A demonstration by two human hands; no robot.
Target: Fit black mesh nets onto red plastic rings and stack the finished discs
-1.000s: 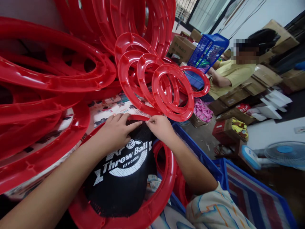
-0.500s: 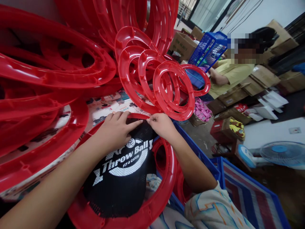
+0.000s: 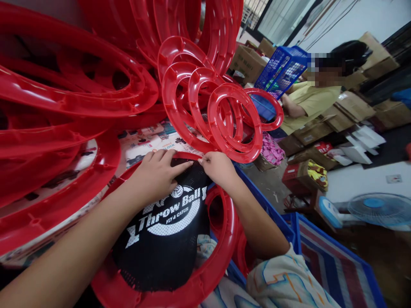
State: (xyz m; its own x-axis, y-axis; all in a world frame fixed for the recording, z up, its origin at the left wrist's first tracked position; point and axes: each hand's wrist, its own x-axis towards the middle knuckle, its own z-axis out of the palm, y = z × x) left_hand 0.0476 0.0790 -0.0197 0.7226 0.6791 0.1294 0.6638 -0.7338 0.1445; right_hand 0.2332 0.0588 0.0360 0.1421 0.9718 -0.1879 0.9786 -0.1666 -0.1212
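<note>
A red plastic ring [image 3: 228, 239] rests tilted on my lap, with a black mesh fabric [image 3: 167, 265] printed "Throw Ball" spread across its opening. The fabric meets the ring along the near rim, while on the right a gap shows between them. At the far rim, my left hand [image 3: 157, 173] has its fingers over the ring's edge, one finger stretched along the fabric's top border. Close beside it, my right hand [image 3: 218, 169] pinches the fabric's upper right corner against the rim. Its fingertips partly hide the spot they hold.
Many red rings [image 3: 135, 102] are piled across the left and far side, over a printed sheet [image 3: 154, 141]. A blue crate [image 3: 269, 205] with rings stands at my right. Beyond are a person in a yellow shirt [image 3: 321, 100], a blue basket [image 3: 282, 68], cartons and a fan [image 3: 372, 205].
The view has shifted very slightly. Both hands stay at the same place on the far rim, and the fabric and ring look the same.
</note>
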